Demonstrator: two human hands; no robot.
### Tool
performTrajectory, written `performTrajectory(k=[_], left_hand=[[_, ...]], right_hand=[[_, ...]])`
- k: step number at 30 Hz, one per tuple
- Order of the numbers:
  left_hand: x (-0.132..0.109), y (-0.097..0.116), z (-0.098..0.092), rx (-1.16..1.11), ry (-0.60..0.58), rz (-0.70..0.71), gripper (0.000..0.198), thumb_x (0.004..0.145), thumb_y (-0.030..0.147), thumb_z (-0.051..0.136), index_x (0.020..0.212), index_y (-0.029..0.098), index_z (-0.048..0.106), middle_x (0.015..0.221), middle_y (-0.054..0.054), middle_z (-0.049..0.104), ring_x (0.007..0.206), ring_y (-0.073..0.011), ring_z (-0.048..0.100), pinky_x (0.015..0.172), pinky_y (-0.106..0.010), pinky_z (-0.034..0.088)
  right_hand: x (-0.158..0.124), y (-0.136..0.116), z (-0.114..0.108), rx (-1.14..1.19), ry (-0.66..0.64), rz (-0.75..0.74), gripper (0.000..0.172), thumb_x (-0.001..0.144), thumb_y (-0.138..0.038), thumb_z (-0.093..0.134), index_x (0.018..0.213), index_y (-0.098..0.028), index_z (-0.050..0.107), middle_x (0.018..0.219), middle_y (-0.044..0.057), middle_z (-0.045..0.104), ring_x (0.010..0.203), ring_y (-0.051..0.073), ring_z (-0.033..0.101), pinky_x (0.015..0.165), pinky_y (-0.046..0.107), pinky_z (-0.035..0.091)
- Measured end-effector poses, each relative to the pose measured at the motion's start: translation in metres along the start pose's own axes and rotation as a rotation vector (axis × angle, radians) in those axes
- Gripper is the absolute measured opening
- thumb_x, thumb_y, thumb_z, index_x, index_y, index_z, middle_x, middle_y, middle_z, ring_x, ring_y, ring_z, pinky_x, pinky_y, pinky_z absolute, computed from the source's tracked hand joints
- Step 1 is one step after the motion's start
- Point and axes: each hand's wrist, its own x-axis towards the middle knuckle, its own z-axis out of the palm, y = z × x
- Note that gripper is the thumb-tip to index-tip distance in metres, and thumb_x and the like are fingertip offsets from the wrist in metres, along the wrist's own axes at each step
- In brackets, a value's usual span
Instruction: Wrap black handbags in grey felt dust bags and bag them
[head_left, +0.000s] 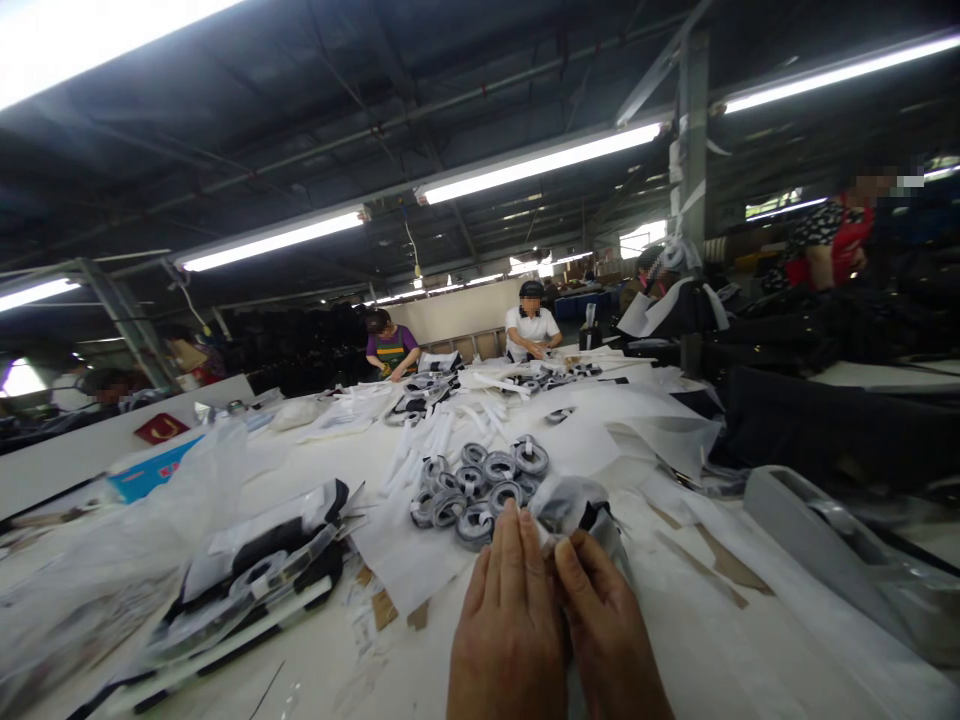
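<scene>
My left hand point(510, 620) has its fingers stretched out flat and close together, the tips near the front of a pile of grey rolled coils point(474, 522). White strips band several of these coils. Right beside it, my right hand point(611, 610) is closed, thumb against fingers, pinching the near edge of a grey-and-black bundle point(566, 500) that looks wrapped in clear film. Both hands partly hide that bundle, so its exact kind cannot be made out. White sheet material point(420, 550) lies under the coils.
A black-and-white packed bundle point(255, 570) and clear plastic film point(172, 530) lie at left, near a blue box point(154, 468). At right stands a grey tape-dispenser-like object point(832, 540). Two people point(531, 325) work across the table among white strips point(442, 430); black material is piled at right.
</scene>
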Motion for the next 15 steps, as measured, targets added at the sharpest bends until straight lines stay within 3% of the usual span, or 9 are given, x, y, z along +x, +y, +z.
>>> performTrajectory(k=[3, 6, 10, 12, 15], left_hand=[[-0.003, -0.007, 0.002, -0.059, -0.001, 0.047, 0.054, 0.096, 0.01, 0.044, 0.149, 0.002, 0.035, 0.148, -0.021, 0.046, 0.137, -0.0282, 0.048, 0.104, -0.038, 0.052], [0.001, -0.021, -0.007, -0.329, -0.087, 0.06, 0.056, 0.097, 0.021, 0.05, 0.151, 0.009, 0.036, 0.148, -0.016, 0.048, 0.135, -0.0264, 0.051, 0.105, -0.037, 0.051], [0.02, -0.044, -0.016, -0.942, -0.321, -0.306, 0.041, 0.096, 0.039, 0.058, 0.135, 0.027, 0.058, 0.133, -0.004, 0.065, 0.126, -0.0213, 0.06, 0.108, -0.034, 0.048], [0.029, -0.049, -0.013, -1.169, -0.387, -0.466, 0.036, 0.093, 0.041, 0.061, 0.126, 0.027, 0.063, 0.128, -0.004, 0.068, 0.124, -0.0226, 0.061, 0.11, -0.036, 0.045], [0.035, -0.046, -0.002, -1.355, -0.42, -0.585, 0.039, 0.087, 0.044, 0.066, 0.119, 0.022, 0.063, 0.123, -0.007, 0.068, 0.12, -0.0252, 0.062, 0.107, -0.037, 0.046]], right_hand=[[0.001, -0.005, -0.004, -0.029, -0.05, 0.013, 0.036, 0.079, -0.052, 0.076, 0.08, -0.019, 0.062, 0.073, 0.002, 0.062, 0.068, 0.018, 0.057, 0.061, 0.026, 0.049], [0.004, -0.011, -0.008, -0.058, -0.057, 0.056, 0.033, 0.08, -0.05, 0.075, 0.088, -0.019, 0.066, 0.082, 0.004, 0.068, 0.075, 0.02, 0.062, 0.071, 0.028, 0.052], [0.007, -0.023, -0.012, -0.051, -0.156, 0.085, 0.036, 0.085, -0.047, 0.072, 0.107, -0.019, 0.071, 0.098, 0.007, 0.072, 0.091, 0.023, 0.066, 0.084, 0.032, 0.053], [0.006, -0.028, -0.013, -0.078, -0.198, 0.067, 0.035, 0.087, -0.046, 0.07, 0.109, -0.019, 0.072, 0.1, 0.007, 0.073, 0.096, 0.025, 0.066, 0.087, 0.033, 0.053], [0.007, -0.034, -0.019, -0.239, -0.271, -0.044, 0.028, 0.091, -0.043, 0.066, 0.107, -0.022, 0.073, 0.101, 0.006, 0.073, 0.095, 0.024, 0.068, 0.088, 0.034, 0.053]])
